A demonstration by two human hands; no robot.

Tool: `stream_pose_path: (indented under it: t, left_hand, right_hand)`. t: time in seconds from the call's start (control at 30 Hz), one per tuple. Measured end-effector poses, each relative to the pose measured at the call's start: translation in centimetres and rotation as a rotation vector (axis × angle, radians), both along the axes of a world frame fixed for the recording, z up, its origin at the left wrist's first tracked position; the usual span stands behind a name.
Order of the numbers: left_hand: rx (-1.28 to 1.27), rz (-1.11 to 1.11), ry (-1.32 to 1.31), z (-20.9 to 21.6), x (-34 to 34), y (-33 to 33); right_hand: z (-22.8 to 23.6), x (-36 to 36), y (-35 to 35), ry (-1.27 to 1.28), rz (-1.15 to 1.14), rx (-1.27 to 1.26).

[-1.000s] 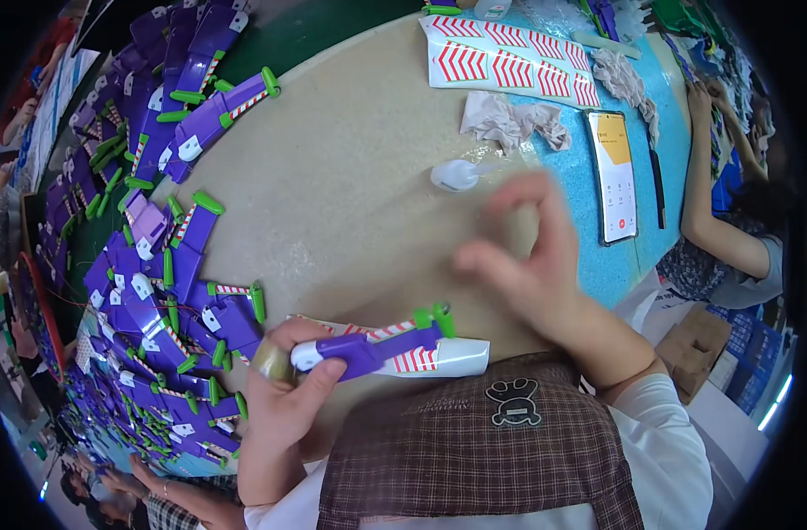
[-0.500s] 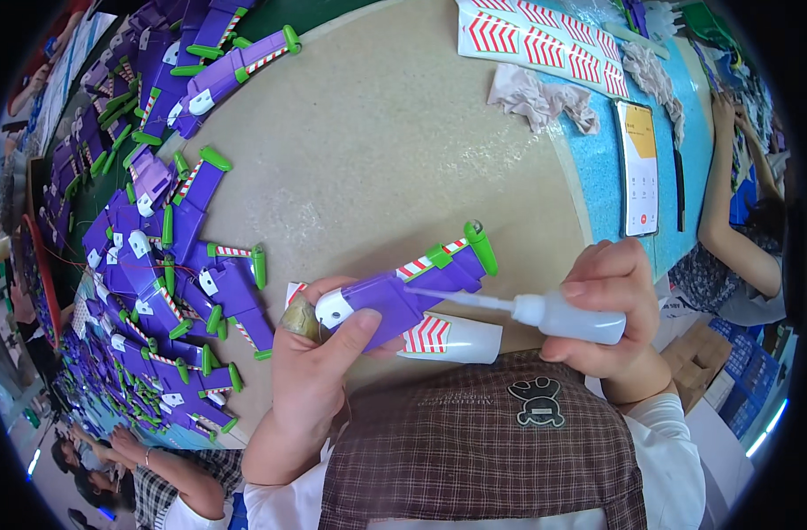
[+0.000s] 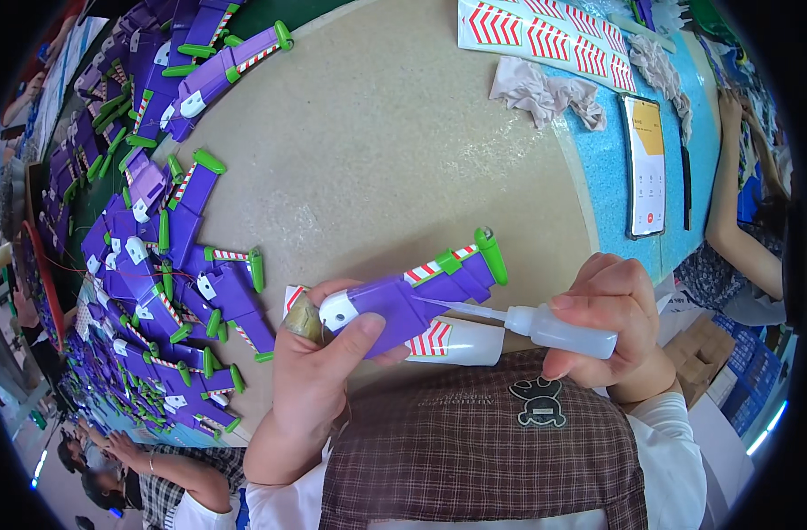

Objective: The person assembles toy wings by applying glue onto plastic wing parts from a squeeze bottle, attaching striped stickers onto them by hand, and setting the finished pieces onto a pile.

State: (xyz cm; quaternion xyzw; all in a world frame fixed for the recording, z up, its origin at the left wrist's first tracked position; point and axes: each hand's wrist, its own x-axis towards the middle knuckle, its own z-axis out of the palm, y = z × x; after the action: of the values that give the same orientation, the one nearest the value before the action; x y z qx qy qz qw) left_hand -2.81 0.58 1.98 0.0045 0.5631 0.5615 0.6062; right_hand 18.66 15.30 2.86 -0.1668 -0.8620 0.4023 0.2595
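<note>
Bottle [image 3: 575, 334] moved from counter [image 3: 395, 141] into your gripping right hand [image 3: 622, 311], so its nozzle [image 3: 467, 308] is at the purple part [image 3: 388, 300] your left hand [image 3: 322, 369] pinches, contact unclear.

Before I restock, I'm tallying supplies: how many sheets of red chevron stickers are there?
2: one sheet right of centre at the picture's top edge; the other sheet, partly covered, beneath the purple piece in the left hand. More may be hidden.
</note>
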Motion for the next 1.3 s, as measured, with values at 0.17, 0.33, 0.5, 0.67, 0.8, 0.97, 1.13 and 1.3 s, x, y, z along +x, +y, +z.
stream_pose_path:
  t: [0.17,0.33,0.5,0.67,0.8,0.97,1.13,1.3]
  left_hand:
    - [0.117,-0.131,0.513,-1.7,-0.3,-0.6]
    - [0.616,-0.557,1.75,-2.3,-1.5,-0.6]
    - [0.704,-0.514,1.865,-2.8,-1.6,-0.6]
    - [0.57,-0.461,1.667,-2.7,-1.0,0.1]
    - [0.231,-0.285,0.716,-2.7,0.0,0.8]
    - [-0.011,0.007,0.237,-2.5,1.3,0.9]
    - [-0.042,0.041,0.107,-2.1,2.3,1.1]
    - [-0.029,-0.061,0.071,-3.0,3.6,0.1]
  right_hand:
    - [0.9,0.6,0.1,0.0,0.027,-0.032]
    - [0.9,0.3,0.0,0.018,0.018,-0.041]
    - [0.4,0.4,0.2,-0.011,0.053,-0.048]
    - [-1.4,0.9,1.3,0.066,-0.115,-0.271]
    - [-5.3,-2.9,3.1,-0.019,-0.26,-0.115]
    - [-4.5,-2.3,2.5,-0.277,-0.364,0.023]
    - [-2.9,-1.7,-0.1,-0.263,0.098,-0.096]
    - [-4.2,-3.2,-0.9,-0.141,0.215,-0.214]
